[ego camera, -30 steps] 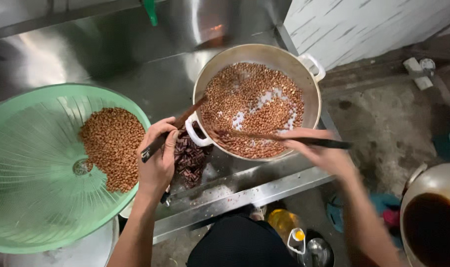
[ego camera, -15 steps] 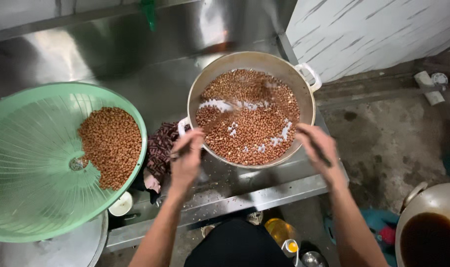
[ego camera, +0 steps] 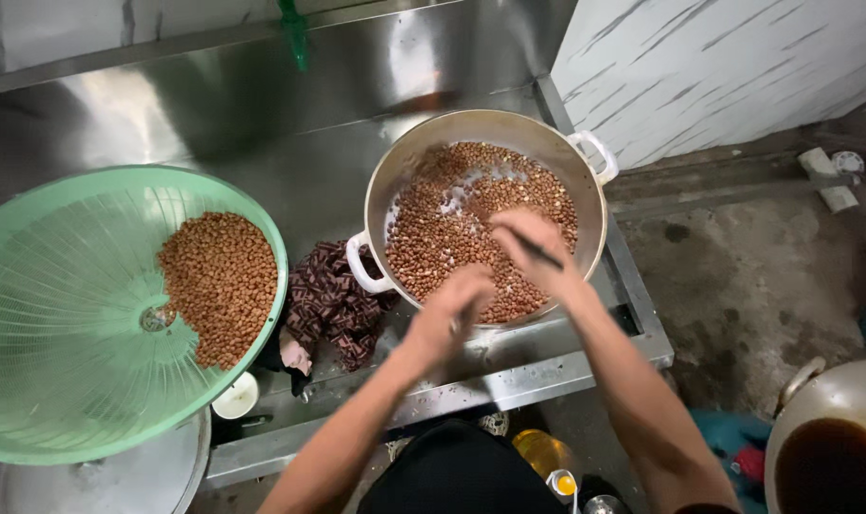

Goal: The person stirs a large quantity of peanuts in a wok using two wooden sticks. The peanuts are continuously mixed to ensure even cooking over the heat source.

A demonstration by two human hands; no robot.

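As two hands (ego camera: 452,314) work — one pot (ego camera: 585,228) (peanuts).

Shiny steel counter (ego camera: 214,124), white streaked wall (ego camera: 728,67), stained concrete floor (ego camera: 747,276).

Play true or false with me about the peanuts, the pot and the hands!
1. The round metal pot with white handles holds peanuts. True.
2. The green plastic basket is empty. False: a pile of peanuts lies in it.
3. Both the left hand and the right hand are over the pot. True.
4. The patterned dark cloth lies inside the pot. False: it lies beside it, between pot and basket.
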